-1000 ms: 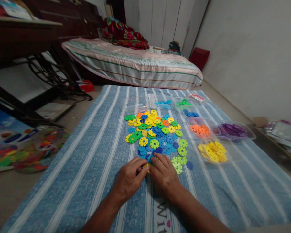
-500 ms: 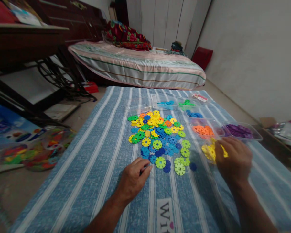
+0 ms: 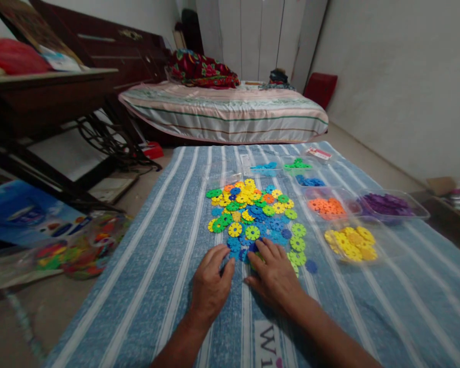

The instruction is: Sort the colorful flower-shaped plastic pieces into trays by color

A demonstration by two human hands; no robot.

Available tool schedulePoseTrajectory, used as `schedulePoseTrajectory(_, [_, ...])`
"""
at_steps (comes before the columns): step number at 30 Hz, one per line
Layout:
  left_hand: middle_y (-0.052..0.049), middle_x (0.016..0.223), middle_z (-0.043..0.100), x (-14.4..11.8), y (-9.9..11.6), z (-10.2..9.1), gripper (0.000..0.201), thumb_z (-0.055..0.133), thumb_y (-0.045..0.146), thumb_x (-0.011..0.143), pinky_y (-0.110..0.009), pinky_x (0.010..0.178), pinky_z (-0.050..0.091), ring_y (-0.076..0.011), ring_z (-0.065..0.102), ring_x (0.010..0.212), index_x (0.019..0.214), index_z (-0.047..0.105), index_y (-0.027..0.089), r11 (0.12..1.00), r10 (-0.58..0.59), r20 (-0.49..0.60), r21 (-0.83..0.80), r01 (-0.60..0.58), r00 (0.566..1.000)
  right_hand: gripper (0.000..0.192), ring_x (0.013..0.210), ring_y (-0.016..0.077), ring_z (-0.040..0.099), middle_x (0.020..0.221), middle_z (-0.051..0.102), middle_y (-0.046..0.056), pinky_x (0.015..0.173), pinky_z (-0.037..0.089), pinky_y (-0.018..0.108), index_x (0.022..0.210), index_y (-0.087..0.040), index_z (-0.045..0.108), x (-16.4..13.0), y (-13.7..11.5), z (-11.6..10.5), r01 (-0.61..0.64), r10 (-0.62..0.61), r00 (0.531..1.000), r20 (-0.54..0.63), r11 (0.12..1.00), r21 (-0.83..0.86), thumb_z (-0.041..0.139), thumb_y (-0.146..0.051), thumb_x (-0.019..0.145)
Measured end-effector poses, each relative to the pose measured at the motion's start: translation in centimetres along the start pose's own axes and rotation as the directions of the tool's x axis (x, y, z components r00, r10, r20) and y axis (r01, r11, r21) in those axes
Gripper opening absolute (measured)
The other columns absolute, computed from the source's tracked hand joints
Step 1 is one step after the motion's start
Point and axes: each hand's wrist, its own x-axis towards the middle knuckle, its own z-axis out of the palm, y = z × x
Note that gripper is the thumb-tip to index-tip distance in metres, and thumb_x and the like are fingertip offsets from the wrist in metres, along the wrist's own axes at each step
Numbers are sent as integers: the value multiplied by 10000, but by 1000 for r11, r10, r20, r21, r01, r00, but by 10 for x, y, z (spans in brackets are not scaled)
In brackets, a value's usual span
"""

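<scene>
A mixed heap of notched plastic discs (image 3: 249, 204) in yellow, green, blue and orange lies on a striped blue cloth (image 3: 145, 286). My left hand (image 3: 211, 281) rests at the near left edge of the heap, thumb and fingers apart, with no disc visible in it. Over the near discs is my right hand (image 3: 274, 273), palm down with fingers spread; it covers some lime and dark blue discs. To the right, yellow discs (image 3: 350, 244) fill a clear tray. Behind it stand trays of orange discs (image 3: 325, 208) and purple discs (image 3: 387, 204).
Farther back are clear trays with blue discs (image 3: 309, 181), green discs (image 3: 298, 163) and light blue discs (image 3: 264, 167). A small red-and-white packet (image 3: 319, 153) lies near the far edge. Beyond stands a bed (image 3: 230, 115); a bag of colourful pieces (image 3: 95, 245) is on the left.
My right hand has moved left from the yellow tray to the near side of the heap. The left thumb and fingers have spread. The view has shifted slightly.
</scene>
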Motion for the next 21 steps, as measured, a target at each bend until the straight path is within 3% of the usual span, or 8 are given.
schedulePoseTrajectory(4, [-109,1190,718,-6,-6,4,239,562,263,924,-385,958,587,-226,683,1103,1120,675,186,991,65,-17,122,-62,998,464,1326,377,516,1398,608,170,1058,429,585,1260,-230,652,-8,-8,11,23,-23,1000,8,1000,4,762,-400,843])
schedulePoseTrajectory(8, [-115,1254,702,-7,-5,7,300,534,245,926,-419,948,591,-244,669,1145,1196,653,191,971,149,75,177,-161,986,303,1258,332,568,1321,655,148,1059,428,546,1172,-234,680,-20,-7,18,82,-81,992,-100,997,11,700,-349,892])
schedulePoseTrajectory(12, [-112,1217,722,-6,-2,6,286,522,236,930,-433,911,602,-250,674,1136,1173,665,188,961,205,132,163,-225,970,164,1210,312,589,1225,692,132,1045,435,517,1047,-216,694,-13,0,16,106,-101,973,-209,994,14,650,-298,912])
schedulePoseTrajectory(17, [-97,1155,748,-2,2,2,248,542,205,920,-436,942,594,-239,684,1112,1116,693,201,961,246,151,89,-261,957,318,1245,356,562,1301,666,162,1024,439,550,1167,-191,677,1,9,11,17,-17,989,-146,1000,-4,690,-337,884])
schedulePoseTrajectory(21, [-90,1082,767,1,10,-2,193,552,184,921,-416,913,606,-225,706,1040,1037,705,195,956,282,153,43,-292,947,152,1176,337,599,1177,726,116,1015,433,542,1010,-212,708,-2,14,11,16,-16,988,-157,1000,-4,675,-313,901])
